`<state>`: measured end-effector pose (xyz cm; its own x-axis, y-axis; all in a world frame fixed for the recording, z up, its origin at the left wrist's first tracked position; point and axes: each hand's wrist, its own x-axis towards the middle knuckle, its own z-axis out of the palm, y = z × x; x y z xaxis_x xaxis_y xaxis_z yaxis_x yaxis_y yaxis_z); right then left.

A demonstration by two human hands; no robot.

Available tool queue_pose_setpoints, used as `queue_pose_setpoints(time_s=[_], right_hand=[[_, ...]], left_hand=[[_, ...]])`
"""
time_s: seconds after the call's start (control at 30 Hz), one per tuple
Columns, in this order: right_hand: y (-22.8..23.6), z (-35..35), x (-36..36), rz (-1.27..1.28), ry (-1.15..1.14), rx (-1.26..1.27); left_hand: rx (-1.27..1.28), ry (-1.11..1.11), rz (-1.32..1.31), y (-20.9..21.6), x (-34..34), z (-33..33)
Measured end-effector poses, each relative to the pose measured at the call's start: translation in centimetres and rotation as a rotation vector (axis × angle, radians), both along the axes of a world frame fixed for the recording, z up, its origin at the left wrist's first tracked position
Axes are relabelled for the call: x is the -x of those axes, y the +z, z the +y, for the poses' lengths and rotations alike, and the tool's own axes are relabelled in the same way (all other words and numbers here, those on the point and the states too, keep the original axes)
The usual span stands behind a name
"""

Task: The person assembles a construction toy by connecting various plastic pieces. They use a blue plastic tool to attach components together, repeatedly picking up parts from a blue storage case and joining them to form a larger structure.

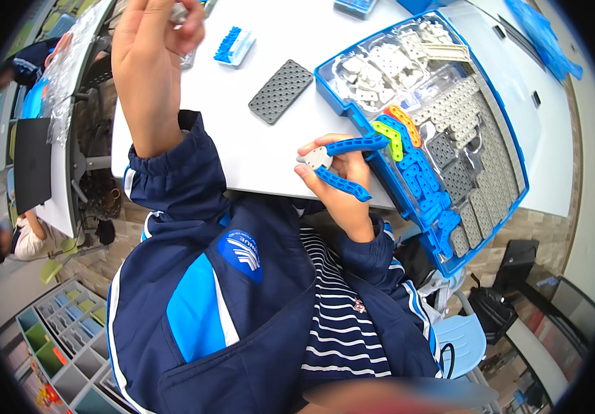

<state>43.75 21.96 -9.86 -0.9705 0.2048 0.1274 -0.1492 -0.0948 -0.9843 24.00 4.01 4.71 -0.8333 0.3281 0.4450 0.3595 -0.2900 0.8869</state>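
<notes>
My right hand (pixel 348 196), at the table's near edge, is closed around the pivot of a pair of blue-handled pliers (pixel 342 182). Their grey head points left and the two handles spread to the right, the upper one reaching the rim of the blue case (pixel 342 105). Raised at the upper left, my left hand (pixel 151 48) has its fingers curled around a small grey piece (pixel 178 12), partly hidden by the fingers. A dark grey perforated plate (pixel 281 92) lies flat on the table between my hands.
Inside the case are white parts (pixel 370 72), blue beams (pixel 418 176) and grey beams (pixel 480 117). A small clear box with blue pegs (pixel 234 47) stands on the white table (pixel 242 155). A blue plastic bag (pixel 546 38) lies at the far right. Other people sit at the left.
</notes>
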Motion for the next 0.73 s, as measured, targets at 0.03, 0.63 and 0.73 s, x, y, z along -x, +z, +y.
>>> queue_pose_setpoints(time_s=[0.03, 0.63, 0.73], right_hand=[[0.0, 0.1, 0.1, 0.007, 0.014, -0.037], [0.9, 0.4, 0.2, 0.051, 0.009, -0.231], [0.6, 0.6, 0.3, 0.076, 0.01, -0.194]], left_hand=[[0.086, 0.216, 0.043, -0.1, 0.8, -0.6], [0.555, -0.286, -0.007, -1.8, -2.6, 12.8], [0.652, -0.339, 0.14, -3.5, -0.9, 14.4]])
